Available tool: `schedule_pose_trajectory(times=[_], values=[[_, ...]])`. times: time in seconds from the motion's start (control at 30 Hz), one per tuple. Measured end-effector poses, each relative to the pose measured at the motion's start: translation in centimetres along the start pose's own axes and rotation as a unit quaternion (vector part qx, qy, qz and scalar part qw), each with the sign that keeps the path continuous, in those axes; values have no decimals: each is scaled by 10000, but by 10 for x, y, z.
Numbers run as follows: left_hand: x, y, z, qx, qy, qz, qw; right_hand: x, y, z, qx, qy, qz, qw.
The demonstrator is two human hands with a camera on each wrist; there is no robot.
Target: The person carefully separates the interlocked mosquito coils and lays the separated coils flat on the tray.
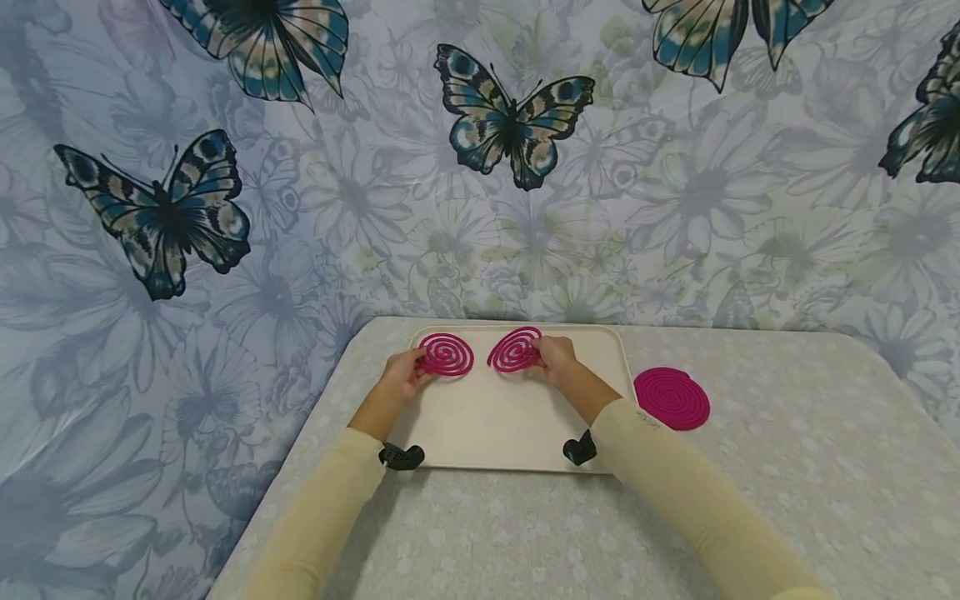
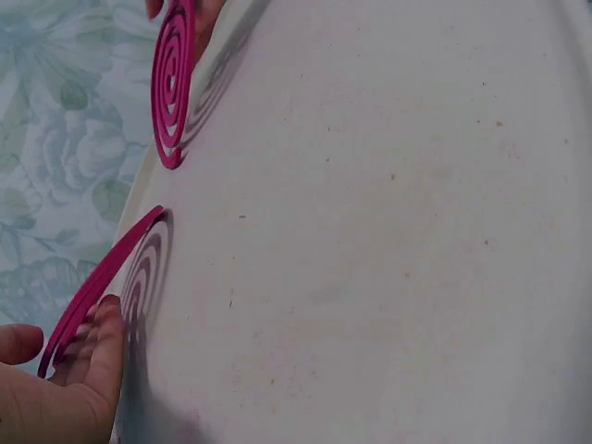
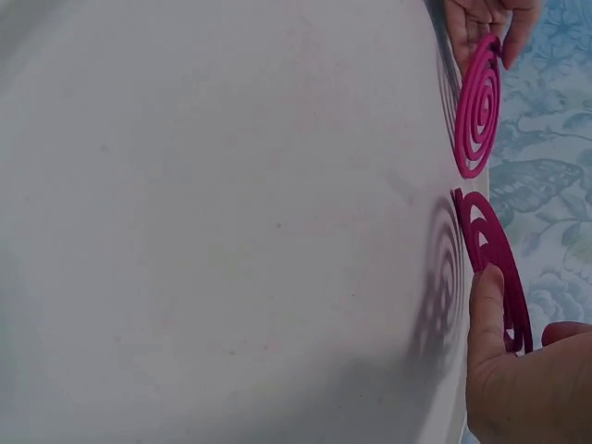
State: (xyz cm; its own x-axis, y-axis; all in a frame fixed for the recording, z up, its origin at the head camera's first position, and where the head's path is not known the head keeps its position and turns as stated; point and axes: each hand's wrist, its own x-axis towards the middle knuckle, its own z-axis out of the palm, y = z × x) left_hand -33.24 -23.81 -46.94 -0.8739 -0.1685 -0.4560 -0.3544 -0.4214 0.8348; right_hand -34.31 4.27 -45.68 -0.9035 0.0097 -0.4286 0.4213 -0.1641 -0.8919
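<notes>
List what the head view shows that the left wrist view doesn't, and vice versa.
Head only: a third, tightly wound magenta coil to the tray's right, the butterfly prints, both yellow sleeves and the black wrist devices.

Left wrist only: small dark specks on the tray, the coils' distinct ringed shadows, and the left coil nearly edge-on.

Both: the tray, the left coil in the left hand, and the right coil in the right hand.
</notes>
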Motion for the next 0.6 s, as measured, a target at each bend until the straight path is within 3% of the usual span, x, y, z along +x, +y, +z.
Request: schedule_pose_trajectory(times=[0.33,0.47,0.6], values=[[-1,7,4,-50,196,30,9998,-1,-3,-8,-573,24,-318,9978],[-2,9,4,-68,50,32,10000,0,-4,-12,-574,-3,-482,9972],[-6,13,3,-382,-105,-60,9992,1,-3,-15,-322,-91,-437,9985]])
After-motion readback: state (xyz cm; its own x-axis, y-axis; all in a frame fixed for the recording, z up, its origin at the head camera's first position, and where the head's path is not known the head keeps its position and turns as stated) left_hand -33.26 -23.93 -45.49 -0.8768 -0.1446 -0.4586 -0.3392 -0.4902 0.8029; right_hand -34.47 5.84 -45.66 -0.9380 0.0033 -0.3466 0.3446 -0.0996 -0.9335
